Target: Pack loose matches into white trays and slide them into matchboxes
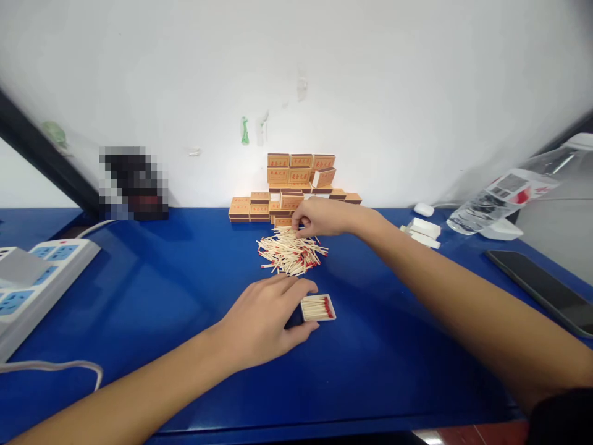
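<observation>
My left hand [273, 318] is curved around a small white matchbox tray [334, 313], its thumb at the near side and forefinger at the far side. Matchsticks [315, 307] with red heads lie side by side in the tray. Beyond it is a loose heap of matches [291, 250], heads pointing in many directions. My right hand [319, 216] reaches to the back of this heap, with fingers bent together; whatever is between the fingertips is too small to make out. Stacked matchboxes [300, 176] stand right behind that hand, partly covered by it.
At left lie a white power strip [55, 272] and a cable [60, 366]. A blurred dark object [139, 185] leans on the wall. To the right are small white boxes [424, 230], a tilted clear bottle [504, 188] and a phone [542, 287] on the blue table [361, 377].
</observation>
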`<move>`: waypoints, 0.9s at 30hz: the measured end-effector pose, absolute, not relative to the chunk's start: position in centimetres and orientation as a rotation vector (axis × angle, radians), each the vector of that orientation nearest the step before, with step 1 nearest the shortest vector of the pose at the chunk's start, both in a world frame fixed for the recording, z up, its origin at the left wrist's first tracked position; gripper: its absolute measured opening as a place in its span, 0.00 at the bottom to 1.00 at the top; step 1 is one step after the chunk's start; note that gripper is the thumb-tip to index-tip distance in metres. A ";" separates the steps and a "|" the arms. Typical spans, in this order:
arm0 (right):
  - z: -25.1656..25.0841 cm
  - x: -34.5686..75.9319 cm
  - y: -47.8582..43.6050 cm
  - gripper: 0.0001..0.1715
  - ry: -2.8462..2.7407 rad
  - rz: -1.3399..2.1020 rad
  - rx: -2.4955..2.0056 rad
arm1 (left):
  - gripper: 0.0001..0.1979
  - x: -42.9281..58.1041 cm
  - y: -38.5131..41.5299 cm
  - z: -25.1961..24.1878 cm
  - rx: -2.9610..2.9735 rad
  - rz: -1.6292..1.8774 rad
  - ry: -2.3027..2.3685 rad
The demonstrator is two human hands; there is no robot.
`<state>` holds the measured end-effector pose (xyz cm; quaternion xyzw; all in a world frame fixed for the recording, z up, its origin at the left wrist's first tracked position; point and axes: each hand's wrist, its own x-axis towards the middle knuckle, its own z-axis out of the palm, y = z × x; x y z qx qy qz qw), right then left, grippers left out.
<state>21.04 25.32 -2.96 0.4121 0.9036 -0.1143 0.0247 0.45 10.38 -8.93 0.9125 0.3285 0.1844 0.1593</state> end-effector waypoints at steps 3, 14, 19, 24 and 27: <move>-3.2 21.0 25.4 0.08 2.807 -0.322 1.252 | 0.17 0.4 10.4 -9.0 2.605 0.539 0.939; -3.4 21.5 24.2 0.07 2.879 -0.230 1.270 | 0.22 0.3 10.8 -8.9 2.587 0.603 0.974; -3.7 22.2 24.1 0.06 2.858 -0.200 1.304 | 0.25 0.4 11.1 -8.8 2.583 0.615 1.009; -3.7 23.3 23.6 0.07 2.841 -0.165 1.354 | 0.26 0.4 11.2 -8.7 2.581 0.589 1.051; -3.3 24.2 22.7 0.06 2.844 -0.202 1.397 | 0.28 0.4 11.2 -8.8 2.567 0.592 1.090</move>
